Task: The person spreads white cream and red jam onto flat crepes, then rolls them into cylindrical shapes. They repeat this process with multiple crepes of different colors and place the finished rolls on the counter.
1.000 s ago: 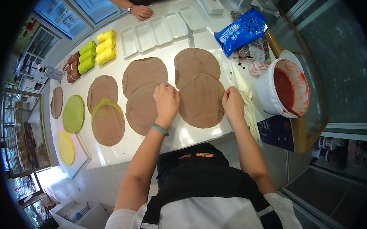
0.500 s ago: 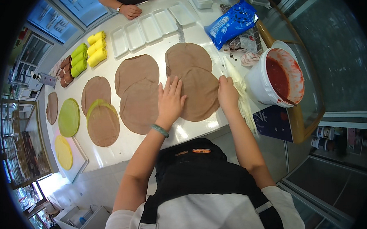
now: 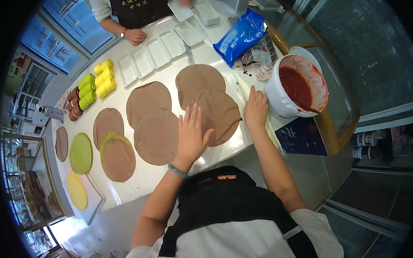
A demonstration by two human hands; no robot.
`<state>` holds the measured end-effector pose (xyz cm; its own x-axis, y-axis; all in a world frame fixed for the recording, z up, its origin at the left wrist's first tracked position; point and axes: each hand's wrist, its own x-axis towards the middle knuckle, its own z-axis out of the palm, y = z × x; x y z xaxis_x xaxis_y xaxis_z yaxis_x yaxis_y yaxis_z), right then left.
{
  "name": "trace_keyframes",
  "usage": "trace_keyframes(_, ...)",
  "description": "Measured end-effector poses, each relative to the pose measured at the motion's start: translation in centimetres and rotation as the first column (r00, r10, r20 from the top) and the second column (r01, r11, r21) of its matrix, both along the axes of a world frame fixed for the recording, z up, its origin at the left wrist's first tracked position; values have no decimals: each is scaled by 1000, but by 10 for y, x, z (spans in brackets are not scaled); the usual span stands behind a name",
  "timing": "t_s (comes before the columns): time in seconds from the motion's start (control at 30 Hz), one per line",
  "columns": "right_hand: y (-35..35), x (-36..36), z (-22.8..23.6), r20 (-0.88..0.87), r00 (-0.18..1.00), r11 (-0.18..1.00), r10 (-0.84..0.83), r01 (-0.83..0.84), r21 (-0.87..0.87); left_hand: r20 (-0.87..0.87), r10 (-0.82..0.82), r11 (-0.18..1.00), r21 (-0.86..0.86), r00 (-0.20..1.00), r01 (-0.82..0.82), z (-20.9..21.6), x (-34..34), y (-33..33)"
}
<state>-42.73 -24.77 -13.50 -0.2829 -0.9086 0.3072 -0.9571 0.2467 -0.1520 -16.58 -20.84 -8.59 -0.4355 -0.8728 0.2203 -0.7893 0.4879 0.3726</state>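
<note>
Two overlapping thin brown crepes (image 3: pixel 218 120) lie flat on the white table in front of me. My left hand (image 3: pixel 192 135) is open and laid flat, fingers stretched out, at the left edge of the nearer crepe. To the right of that crepe, apart from its edge, is my right hand (image 3: pixel 256 108), its fingers stretched forward with nothing visible in them. It rests by a pale, crumpled sheet (image 3: pixel 242 86), partly hidden, beside a white bucket (image 3: pixel 277 93) of red, jam-like filling (image 3: pixel 295 86). A small dark speck (image 3: pixel 241 119) sits at the crepe's right edge.
More brown crepes (image 3: pixel 156 138), a green crepe (image 3: pixel 81 153) and a yellow crepe (image 3: pixel 77 191) spread leftward. Behind them stand yellow rolls (image 3: pixel 106 87), green rolls (image 3: pixel 87 100) and white trays (image 3: pixel 157 53). A blue bag (image 3: pixel 240 37) lies back right. A co-worker's hand (image 3: pixel 134 36) rests across the table.
My right hand has let go of the crepe's right edge and shifted toward the bucket. My left hand stays flat. The view has tilted, showing more of the co-worker's apron.
</note>
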Motion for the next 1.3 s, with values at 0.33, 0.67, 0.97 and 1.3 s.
trace_keyframes(0.33, 57, 52, 85, 143, 963, 920, 230, -168, -354, -859, 219, 739, 456, 464, 496, 39, -43, 27)
trace_keyframes(0.67, 129, 133, 159, 438, 306, 532, 845, -566, -630, -477, 574, 819, 336, -666, 465, 151, 16, 23)
trace_keyframes(0.97, 23, 226, 237, 544, -737, 606, 401, -232, -761, -710, 635, 674, 318, -303, 667, 172, 82, 97)
trace_keyframes(1.3, 33, 365, 266, 863, -492, 216, 113, -836, -505, -788, 106, 958, 245, 606, 150, 328, 248, 13)
